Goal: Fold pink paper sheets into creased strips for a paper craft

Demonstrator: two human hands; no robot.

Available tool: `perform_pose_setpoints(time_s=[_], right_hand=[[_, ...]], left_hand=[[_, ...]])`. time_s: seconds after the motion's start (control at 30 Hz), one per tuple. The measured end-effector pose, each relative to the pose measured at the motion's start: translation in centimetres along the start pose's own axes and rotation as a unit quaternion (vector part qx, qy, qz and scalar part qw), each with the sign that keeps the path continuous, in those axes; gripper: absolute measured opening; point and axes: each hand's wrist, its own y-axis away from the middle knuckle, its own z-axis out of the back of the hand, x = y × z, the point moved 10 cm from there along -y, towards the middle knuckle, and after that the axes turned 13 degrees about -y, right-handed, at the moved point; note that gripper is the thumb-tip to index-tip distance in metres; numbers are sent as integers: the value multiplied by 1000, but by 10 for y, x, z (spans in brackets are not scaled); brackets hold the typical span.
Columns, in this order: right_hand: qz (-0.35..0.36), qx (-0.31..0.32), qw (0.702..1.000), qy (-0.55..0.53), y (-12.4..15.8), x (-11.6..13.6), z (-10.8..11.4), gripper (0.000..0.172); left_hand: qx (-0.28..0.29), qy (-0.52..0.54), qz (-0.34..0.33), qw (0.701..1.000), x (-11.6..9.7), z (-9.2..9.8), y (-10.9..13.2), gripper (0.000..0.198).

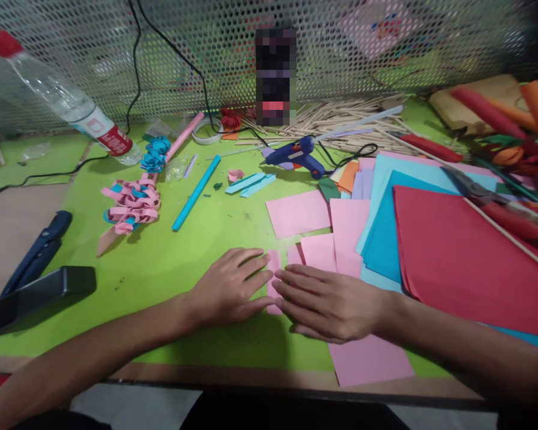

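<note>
Green tabletop (224,233) is filling the middle of the frame, a perforated metal screen (85,71) standing behind. Item, lower centre: one narrow pink strip (274,261), lying between both hands. Left hand (235,286): palm down, fingers spread, tips resting at the strip's left side. Right hand (334,301): fingers extended, gripping nothing, tips resting at its right side. Item, right of centre: loose pink sheets (298,214), lying near and partly beneath the right hand. From my distant post I am judging the step to be flattening or creasing the strip; the next move is probably calling for steadying one edge while firmly smoothing the other. Whether it is lying folded double, I am not managing to tell.
</note>
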Motion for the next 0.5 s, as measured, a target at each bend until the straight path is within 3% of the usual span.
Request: perform_pose_setpoints(time_s=[0.5], right_hand=[[-6,-23,1000,17,0,5,2,40]], left_hand=[[31,-5,-19,999,-2,-2,-3,44]])
